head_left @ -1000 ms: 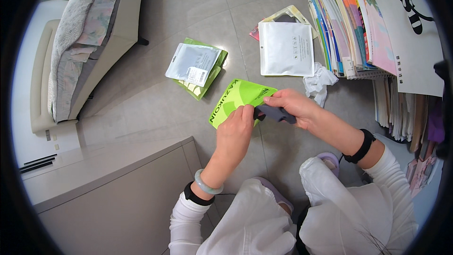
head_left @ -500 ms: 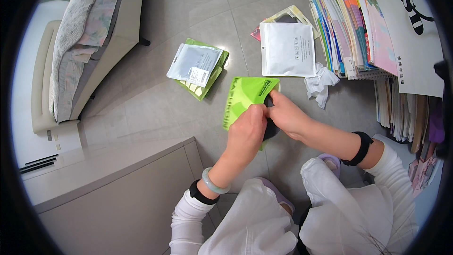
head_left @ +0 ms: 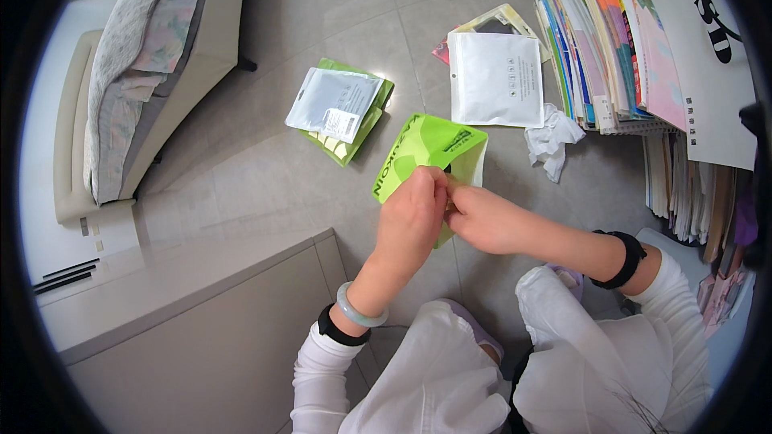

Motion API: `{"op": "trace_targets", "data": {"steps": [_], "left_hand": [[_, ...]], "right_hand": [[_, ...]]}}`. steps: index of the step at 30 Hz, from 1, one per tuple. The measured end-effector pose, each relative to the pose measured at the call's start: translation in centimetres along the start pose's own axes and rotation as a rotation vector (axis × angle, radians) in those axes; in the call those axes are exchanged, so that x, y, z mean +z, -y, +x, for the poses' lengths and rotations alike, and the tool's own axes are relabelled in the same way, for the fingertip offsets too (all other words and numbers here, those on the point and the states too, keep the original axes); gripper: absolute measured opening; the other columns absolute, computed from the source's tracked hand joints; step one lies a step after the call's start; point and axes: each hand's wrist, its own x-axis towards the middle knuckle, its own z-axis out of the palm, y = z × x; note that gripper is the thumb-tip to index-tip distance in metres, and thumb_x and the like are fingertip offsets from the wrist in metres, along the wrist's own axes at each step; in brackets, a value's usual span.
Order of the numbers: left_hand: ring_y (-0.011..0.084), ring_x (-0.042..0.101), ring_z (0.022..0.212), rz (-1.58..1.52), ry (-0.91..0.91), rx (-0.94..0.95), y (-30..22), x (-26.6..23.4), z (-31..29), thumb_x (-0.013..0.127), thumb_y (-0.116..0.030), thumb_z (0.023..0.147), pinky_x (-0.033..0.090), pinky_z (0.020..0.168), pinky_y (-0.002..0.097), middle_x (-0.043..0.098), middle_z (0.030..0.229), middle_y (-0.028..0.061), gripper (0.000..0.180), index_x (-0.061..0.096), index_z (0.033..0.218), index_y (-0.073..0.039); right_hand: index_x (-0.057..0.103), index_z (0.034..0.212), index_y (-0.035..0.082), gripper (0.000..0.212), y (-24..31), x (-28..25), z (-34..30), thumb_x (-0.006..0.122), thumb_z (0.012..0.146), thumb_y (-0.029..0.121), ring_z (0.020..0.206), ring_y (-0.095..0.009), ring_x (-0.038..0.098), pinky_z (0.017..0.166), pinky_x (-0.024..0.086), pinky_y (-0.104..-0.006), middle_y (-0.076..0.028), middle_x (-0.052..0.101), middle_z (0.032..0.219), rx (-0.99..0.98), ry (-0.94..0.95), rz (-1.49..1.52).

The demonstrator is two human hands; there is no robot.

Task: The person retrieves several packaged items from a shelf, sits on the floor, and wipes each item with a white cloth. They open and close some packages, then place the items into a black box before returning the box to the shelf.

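Observation:
A bright green packet [head_left: 425, 145] with dark lettering is in front of me, tilted, its pale inner side showing at the right edge. My left hand [head_left: 412, 213] is closed on its near edge, fingers curled into a fist. Close against it, my right hand [head_left: 486, 219] is closed too, the fingertips pressed together at the packet's opening. A small bit of dark material shows between the hands; most of it is hidden by my fingers.
A grey-white packet [head_left: 334, 100] lies on a green packet [head_left: 351, 147] at left. Further right are a white packet [head_left: 497, 80], a yellow-edged packet [head_left: 511, 18], crumpled white cloth or tissue [head_left: 552, 141] and stacked books [head_left: 591, 48]. A cabinet [head_left: 209, 305] stands near left, a bed [head_left: 189, 72] beyond.
The packet has tilted, and its opening gapes more at the right. My right hand has moved down and left against my left hand. The dark material below the hands is now mostly out of sight.

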Motion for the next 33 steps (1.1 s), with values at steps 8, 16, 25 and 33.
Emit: {"op": "trace_targets", "data": {"steps": [8,16,25,33], "left_hand": [[0.0330,0.061,0.071,-0.004,0.084,-0.030,1.9,-2.9,0.6,0.062,0.000,0.087,0.048,0.059,0.0394,0.061,0.082,0.0113,0.016,0.051,0.097,-0.007],[0.0132,0.062,0.078,-0.508,0.214,-0.237,1.2,-4.0,1.2,0.063,-0.005,0.093,0.050,0.069,0.0282,0.063,0.081,0.0069,0.014,0.057,0.105,-0.002],[0.0325,0.059,0.069,-0.188,0.196,-0.107,2.7,-2.7,0.3,0.071,-0.013,0.087,0.046,0.062,0.0392,0.061,0.076,0.0155,0.014,0.066,0.089,0.000],[0.0148,0.062,0.068,-0.439,0.261,-0.386,3.6,-1.8,1.1,0.075,-0.018,0.086,0.048,0.065,0.0303,0.068,0.077,0.0092,0.021,0.069,0.094,0.000]], "right_hand": [[0.066,0.119,0.006,0.037,2.4,-7.6,-1.0,0.068,0.082,0.006,0.105,-0.021,0.063,0.096,0.047,-0.0348,-0.010,0.067,0.112,-0.311,-0.357,-0.039],[0.070,0.097,0.002,0.022,0.5,-8.0,0.5,0.077,0.078,0.008,0.080,-0.012,0.062,0.075,0.049,-0.0272,-0.005,0.069,0.084,-0.001,-0.066,0.059],[0.069,0.085,-0.002,0.012,-0.3,-7.4,0.7,0.074,0.080,0.008,0.069,-0.009,0.058,0.063,0.047,-0.0266,-0.004,0.065,0.073,0.101,-0.063,0.090],[0.071,0.083,-0.004,0.012,-2.1,-6.1,1.4,0.074,0.080,0.007,0.063,-0.009,0.057,0.057,0.043,-0.0278,-0.006,0.063,0.065,-0.116,-0.261,0.047]]}}
